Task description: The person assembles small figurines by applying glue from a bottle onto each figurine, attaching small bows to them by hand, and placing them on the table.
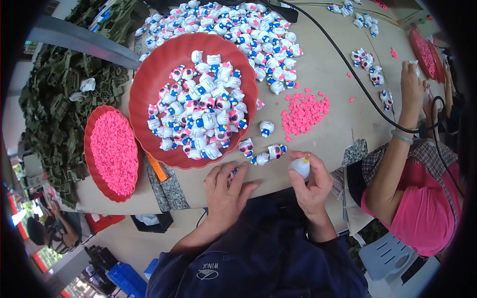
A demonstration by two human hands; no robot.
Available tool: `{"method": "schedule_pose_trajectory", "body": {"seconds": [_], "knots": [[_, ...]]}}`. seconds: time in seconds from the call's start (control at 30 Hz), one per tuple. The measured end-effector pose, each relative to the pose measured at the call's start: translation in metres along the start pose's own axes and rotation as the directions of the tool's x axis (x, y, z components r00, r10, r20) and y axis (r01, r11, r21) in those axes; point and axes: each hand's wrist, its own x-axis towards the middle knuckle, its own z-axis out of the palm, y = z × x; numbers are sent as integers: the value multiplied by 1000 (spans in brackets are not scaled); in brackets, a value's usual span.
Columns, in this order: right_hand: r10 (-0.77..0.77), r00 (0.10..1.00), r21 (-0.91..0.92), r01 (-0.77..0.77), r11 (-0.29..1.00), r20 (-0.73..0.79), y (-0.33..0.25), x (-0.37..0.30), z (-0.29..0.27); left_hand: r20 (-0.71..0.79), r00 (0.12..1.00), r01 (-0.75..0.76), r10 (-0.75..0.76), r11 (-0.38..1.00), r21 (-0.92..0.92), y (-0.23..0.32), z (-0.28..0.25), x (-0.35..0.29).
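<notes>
My left hand [222, 192] rests at the table's near edge, its fingers curled over a small figurine [232, 174] that shows in part between them. My right hand [314, 186] pinches a small whitish squeeze bottle [300, 168] with a yellow tip between thumb and fingers. Between the hands and slightly farther off, several white, blue and pink cat-like figurines [261, 158] lie in a short curved row. One more figurine [267, 128] sits just beyond them. Past my right hand, small pink pieces [305, 112] are spread in a patch on the table.
A large red scalloped bowl [141, 102] of figurines stands left of centre, before a figurine heap [271, 42]. Beside it, a smaller red dish [89, 149] holds pink pieces. An orange box cutter [157, 167] lies nearby. A black cable [343, 57] crosses toward a co-worker [415, 208] at right.
</notes>
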Motion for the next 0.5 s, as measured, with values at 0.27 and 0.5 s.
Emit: {"method": "schedule_pose_trajectory", "body": {"seconds": [0.27,0.5], "knots": [[106,994,27,-105,994,-39,-13,-11,-17,134,972,233,-191,743,-627,-9,-12,-11],[49,998,109,-53,993,41,-20,-13,-31,390,907,394,-162,-4,-919,3,-7,6]]}}
